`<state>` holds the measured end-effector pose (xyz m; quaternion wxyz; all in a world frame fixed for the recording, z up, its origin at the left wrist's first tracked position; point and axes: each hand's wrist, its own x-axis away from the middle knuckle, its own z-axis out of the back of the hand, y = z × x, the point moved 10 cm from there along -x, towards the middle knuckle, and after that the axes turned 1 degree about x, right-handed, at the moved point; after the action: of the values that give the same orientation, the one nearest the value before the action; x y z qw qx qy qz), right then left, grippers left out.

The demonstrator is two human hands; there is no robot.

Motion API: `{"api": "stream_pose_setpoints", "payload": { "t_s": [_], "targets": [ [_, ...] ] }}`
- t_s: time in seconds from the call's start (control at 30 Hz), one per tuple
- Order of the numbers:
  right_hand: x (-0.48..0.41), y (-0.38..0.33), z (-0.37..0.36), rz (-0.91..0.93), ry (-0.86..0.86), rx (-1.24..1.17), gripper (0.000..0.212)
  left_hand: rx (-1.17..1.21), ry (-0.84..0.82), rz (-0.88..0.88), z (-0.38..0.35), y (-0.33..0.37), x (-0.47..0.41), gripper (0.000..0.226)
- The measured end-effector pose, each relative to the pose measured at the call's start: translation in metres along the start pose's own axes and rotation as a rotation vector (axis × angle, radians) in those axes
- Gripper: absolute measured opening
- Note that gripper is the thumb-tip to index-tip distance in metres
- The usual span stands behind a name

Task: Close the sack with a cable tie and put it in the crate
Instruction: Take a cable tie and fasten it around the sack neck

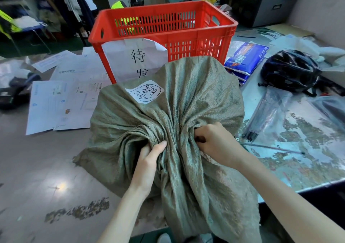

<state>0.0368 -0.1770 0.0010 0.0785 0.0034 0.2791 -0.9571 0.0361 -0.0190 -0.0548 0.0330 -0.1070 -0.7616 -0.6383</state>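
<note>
Sack (186, 97) pinched at the neck, near edge of the counter (37, 168); no tie on it yet.

Bulging and green, the woven sack lies on the counter with its loose mouth trailing over the near edge toward the person, and the red crate (162, 13) stands just behind it toward the far edge. The left grip (149, 164) is curled round a bunch of pleats at the neck, thumb on top. The right grip (214, 142) is closed on the folds just beside it. The cloth looks soft, coarse and rather slick, so the pleats may spread unless squeezed at the narrowest point. Full as it is, it probably lifts heavy and floppy, and is best taken by the cinched neck with a hand under the belly. A clear bag of black cable ties (268, 115) lies to the right of the sack.
</note>
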Motion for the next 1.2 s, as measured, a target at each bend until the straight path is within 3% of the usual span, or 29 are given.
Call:
{"api": "stream_pose_setpoints", "payload": {
  "t_s": [0.43, 0.57, 0.67, 0.87, 1.03, 1.2],
  "targets": [
    [0.011, 0.019, 0.021, -0.036, -0.03, -0.085, 0.021, -0.142, 0.047, -0.272, 0.024, 0.025, 0.004, 0.02],
    [0.015, 0.026, 0.031, -0.05, -0.06, -0.109, 0.025, -0.289, 0.092, -0.423, 0.037, 0.032, 0.014, 0.023],
    [0.017, 0.033, 0.037, -0.062, -0.045, -0.068, 0.005, -0.36, 0.188, -0.489, 0.05, 0.034, 0.02, 0.026],
    [0.017, 0.035, 0.036, -0.081, -0.001, -0.056, 0.009, -0.562, 0.3, -0.645, 0.044, 0.068, 0.028, 0.02],
    [0.014, 0.028, 0.029, -0.05, 0.004, -0.009, 0.003, -0.474, 0.407, -0.641, 0.059, 0.078, 0.025, 0.02],
    [0.014, 0.042, 0.032, -0.089, -0.012, -0.037, 0.013, -0.355, 0.475, -0.604, 0.076, 0.077, 0.027, 0.032]
  ]
}}
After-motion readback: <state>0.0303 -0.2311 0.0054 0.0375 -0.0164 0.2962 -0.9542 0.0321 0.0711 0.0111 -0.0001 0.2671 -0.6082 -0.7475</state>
